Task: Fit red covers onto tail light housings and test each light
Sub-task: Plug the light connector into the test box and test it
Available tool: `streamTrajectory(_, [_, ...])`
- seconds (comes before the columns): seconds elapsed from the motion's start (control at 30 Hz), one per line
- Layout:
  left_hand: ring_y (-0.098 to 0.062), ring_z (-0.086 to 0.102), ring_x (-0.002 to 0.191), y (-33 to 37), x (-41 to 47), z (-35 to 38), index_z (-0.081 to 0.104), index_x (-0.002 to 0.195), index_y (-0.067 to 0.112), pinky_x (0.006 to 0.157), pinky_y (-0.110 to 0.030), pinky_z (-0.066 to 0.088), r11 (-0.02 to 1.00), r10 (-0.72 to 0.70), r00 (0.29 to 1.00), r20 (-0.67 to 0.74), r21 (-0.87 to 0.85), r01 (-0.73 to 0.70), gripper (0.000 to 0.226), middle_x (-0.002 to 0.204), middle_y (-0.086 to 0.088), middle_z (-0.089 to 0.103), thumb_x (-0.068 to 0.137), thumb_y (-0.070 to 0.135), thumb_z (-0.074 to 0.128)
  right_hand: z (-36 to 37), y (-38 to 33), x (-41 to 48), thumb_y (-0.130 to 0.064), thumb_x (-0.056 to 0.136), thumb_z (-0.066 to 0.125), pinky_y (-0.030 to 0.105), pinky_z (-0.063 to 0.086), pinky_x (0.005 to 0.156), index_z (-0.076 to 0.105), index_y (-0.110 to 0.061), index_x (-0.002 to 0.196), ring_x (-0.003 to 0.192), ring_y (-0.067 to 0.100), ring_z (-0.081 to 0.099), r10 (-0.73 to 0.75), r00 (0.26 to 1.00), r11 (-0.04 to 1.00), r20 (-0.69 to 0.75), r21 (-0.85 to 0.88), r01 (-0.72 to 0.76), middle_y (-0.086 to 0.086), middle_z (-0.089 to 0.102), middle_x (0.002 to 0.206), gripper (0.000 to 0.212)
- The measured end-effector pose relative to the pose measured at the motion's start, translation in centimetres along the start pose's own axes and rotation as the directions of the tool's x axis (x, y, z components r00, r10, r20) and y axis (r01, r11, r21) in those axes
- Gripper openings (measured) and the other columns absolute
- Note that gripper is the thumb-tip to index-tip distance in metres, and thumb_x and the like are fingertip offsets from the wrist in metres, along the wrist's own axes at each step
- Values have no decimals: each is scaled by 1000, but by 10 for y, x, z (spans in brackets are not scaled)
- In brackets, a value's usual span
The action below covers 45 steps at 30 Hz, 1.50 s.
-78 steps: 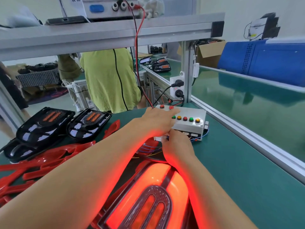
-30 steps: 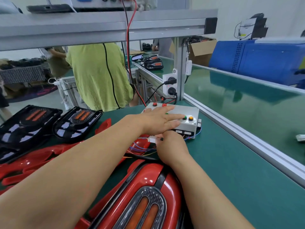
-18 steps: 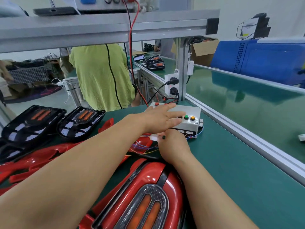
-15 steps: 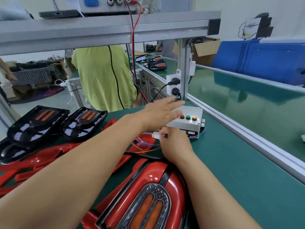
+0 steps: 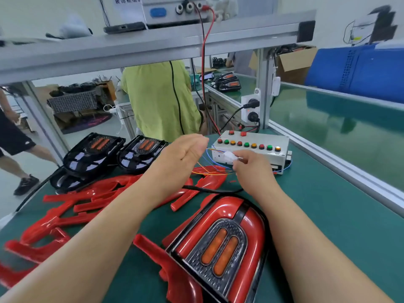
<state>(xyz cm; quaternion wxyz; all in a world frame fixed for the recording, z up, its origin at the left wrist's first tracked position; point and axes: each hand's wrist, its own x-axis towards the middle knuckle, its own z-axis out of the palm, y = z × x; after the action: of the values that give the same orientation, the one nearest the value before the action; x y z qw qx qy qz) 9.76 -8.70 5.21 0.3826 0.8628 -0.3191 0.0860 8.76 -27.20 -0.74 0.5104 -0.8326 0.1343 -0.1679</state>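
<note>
– Red, glossy plastic is seen over much of the counter (image 5: 332, 217). How is the main piece shaped?
– The tail light (image 5: 251, 226) is formed as a long arch. A smooth red cover is fitted around a grey, pebbled insert, and two amber oval strips are set in that insert. It is laid flat on the green counter, between the two forearms.
– Which way is it pointed?
– Its long axis is run from the person towards the test box (image 5: 262, 136), leaned a little to the right. The rounded end is turned away from the person, and the amber strips are lined along the same axis.
– And the hands?
– A white connector (image 5: 229, 155) is pinched by the right hand (image 5: 251, 167) between thumb and fingertips, just in front of the test box. Thin coloured wires (image 5: 209, 170) are seen below it. The left hand (image 5: 181, 154) is held in the air beside it, loosely spread, and nothing is held in it.
– What is carried on the box?
– A row of round buttons in red, green and amber is set in its pale, flat top.
– What else is laid there?
– Loose red covers (image 5: 98, 200), thin and curved, are piled on the left. Behind them, two black housings (image 5: 94, 154) with amber strips are placed. An open cardboard box (image 5: 290, 64) is stood far behind; its contents cannot be told.
</note>
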Motion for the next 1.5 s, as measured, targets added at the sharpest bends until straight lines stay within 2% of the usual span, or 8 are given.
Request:
streamTrajectory(0.13, [14,50,113,-6,-23,-7,63,121,33,94,-4,33,990,-129,988,-90,-74,122,26,122,22,59,102,36,45,-6,-5,-6,-6,95,53,8,40,45,67,-29,107,56,-4,57,-33,999,962,22,271,26,-5,64,82,30])
streamTrajectory(0.37, [8,55,107,-11,-44,3,62,126,31,95,-15,40,962,-270,919,-287,-130,242,30,116,17,61,96,28,59,-14,-11,-13,-3,96,54,14,40,49,69,-34,96,56,-4,54,-150,974,903,169,425,65,-8,65,76,35])
streamTrajectory(0.47, [6,50,106,-10,-44,6,60,130,24,91,0,30,984,-174,913,-369,-28,176,36,121,18,55,94,26,63,-13,-13,-17,-2,97,53,11,36,46,70,-30,97,54,-2,48,-206,940,907,273,414,79,-9,63,74,33])
streamTrajectory(0.57, [9,39,110,-5,-36,7,55,137,19,90,6,21,989,-62,958,-279,110,96,45,123,15,50,93,26,65,-10,-17,-21,-3,97,56,13,33,47,70,-28,96,53,1,42,-247,909,906,335,412,94,-11,61,72,28])
streamTrajectory(0.7, [-6,46,128,-1,-28,19,51,142,25,107,-16,29,982,-70,995,-73,169,81,53,139,6,56,91,29,68,-10,-17,-25,-13,89,70,8,40,53,73,-29,93,54,-6,51,-322,896,877,307,453,160,-21,60,65,17])
streamTrajectory(0.83, [-21,64,99,2,-28,31,67,119,23,90,-43,49,987,-131,983,-131,74,141,32,103,-1,72,88,31,72,-5,-16,-24,-23,85,76,6,40,54,75,-27,91,56,-6,55,-320,912,902,255,376,212,-18,66,66,8])
streamTrajectory(1.03, [-27,61,78,1,-30,30,73,95,16,77,-49,48,983,-172,972,-159,36,180,25,77,-6,68,85,38,72,-3,-17,-23,-19,84,77,11,46,61,77,-26,85,62,-1,61,-307,927,912,215,345,222,-9,72,71,8])
streamTrajectory(1.5, [-35,66,88,7,-33,29,70,93,8,82,-56,50,970,-215,965,-151,-150,193,28,90,-20,70,86,34,73,-3,-15,-23,-8,88,71,14,37,45,78,-21,80,45,4,42,-257,931,828,259,556,74,-6,59,54,17])
